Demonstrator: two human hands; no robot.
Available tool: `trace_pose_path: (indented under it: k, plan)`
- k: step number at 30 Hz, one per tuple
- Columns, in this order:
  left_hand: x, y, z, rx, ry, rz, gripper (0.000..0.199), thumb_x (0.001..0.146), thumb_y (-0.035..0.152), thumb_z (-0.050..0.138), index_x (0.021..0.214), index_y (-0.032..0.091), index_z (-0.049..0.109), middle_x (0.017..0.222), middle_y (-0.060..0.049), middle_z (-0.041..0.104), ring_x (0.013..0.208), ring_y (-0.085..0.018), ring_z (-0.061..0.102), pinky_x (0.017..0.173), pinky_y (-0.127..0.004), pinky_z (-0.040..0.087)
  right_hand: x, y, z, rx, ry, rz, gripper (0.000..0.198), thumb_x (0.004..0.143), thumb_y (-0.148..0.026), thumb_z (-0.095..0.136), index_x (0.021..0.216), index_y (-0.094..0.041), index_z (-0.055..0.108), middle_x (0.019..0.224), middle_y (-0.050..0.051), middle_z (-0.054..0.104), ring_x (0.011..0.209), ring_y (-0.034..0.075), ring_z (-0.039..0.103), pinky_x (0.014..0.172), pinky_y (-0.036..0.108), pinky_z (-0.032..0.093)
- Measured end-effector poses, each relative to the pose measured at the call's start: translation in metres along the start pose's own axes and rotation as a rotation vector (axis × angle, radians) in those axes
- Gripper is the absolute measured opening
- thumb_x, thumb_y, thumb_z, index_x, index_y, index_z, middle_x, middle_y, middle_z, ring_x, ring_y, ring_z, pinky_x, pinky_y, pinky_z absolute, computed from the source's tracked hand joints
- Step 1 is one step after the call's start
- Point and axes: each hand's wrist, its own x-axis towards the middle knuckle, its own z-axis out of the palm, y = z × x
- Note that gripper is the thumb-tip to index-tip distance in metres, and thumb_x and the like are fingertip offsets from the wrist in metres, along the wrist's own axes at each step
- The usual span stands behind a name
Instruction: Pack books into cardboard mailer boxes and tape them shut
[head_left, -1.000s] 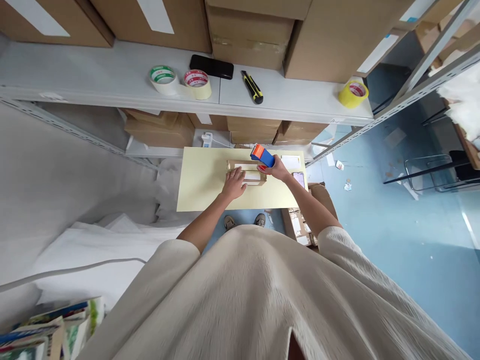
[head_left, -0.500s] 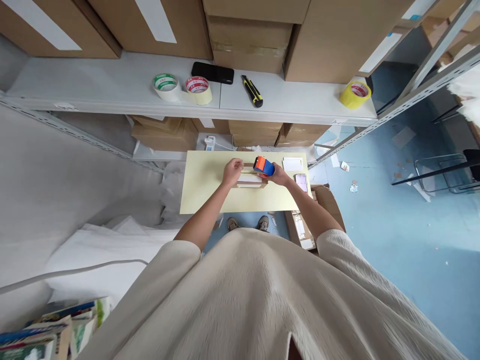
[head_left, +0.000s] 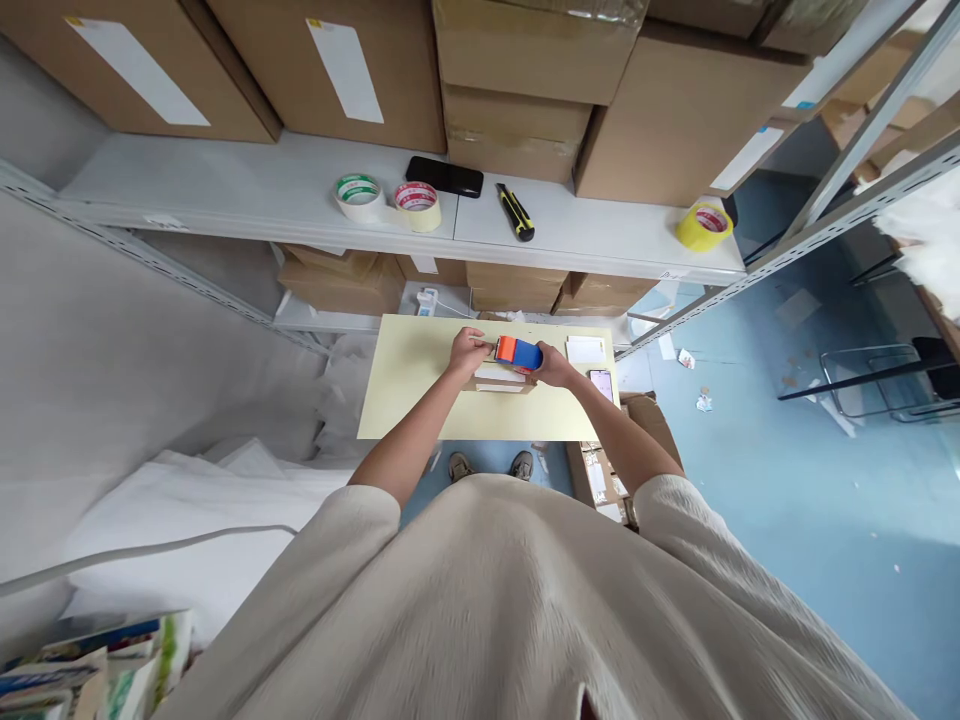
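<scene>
On the table [head_left: 409, 400], the left hand [head_left: 468, 352] has gone from the box [head_left: 501, 381] to the left end of the dispenser [head_left: 519, 352], fingertips bunched, pinch unclear. The right hand [head_left: 553, 364] grips it, so both now serve it.

The worktop [head_left: 405, 405] is pale yellow and flat. A small brown box [head_left: 501, 386] sits near its middle. White paper [head_left: 586, 349] lies near the right end, with a phone [head_left: 601, 382] just below it. The gray top shelf [head_left: 247, 205] holds big brown boxes [head_left: 517, 130], a white tape roll [head_left: 364, 212], a cream tape roll [head_left: 421, 218], a flat black thing [head_left: 445, 177], a yellow and black knife [head_left: 515, 212], and a yellow tape roll [head_left: 697, 237]. Two shoes [head_left: 521, 465] stand on the blue floor [head_left: 787, 500].
</scene>
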Motion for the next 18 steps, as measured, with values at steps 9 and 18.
trace_pose_path:
  k: [9,18]
  plan:
    - [0.015,-0.013,-0.018,-0.018,-0.014,-0.118,0.052,0.069,0.009,0.090,0.104,0.027,0.056,0.090,0.002,0.071,0.087,-0.021,0.075,0.081,-0.032,0.056,0.007,-0.025,-0.008,-0.272,-0.074,-0.042,0.047,0.079,-0.034,0.088,0.117,-0.026,0.060,0.110,0.008,0.080,0.099,0.030,0.071,0.093,0.038,0.052]
    - [0.030,-0.018,-0.042,0.025,-0.009,-0.132,0.057,0.067,0.013,0.092,0.103,0.029,0.050,0.093,0.001,0.066,0.094,-0.024,0.073,0.082,-0.033,0.055,0.014,-0.059,-0.013,-0.427,-0.121,-0.131,0.041,0.090,-0.042,0.089,0.115,-0.028,0.060,0.111,0.009,0.083,0.107,0.032,0.077,0.114,0.044,0.048]
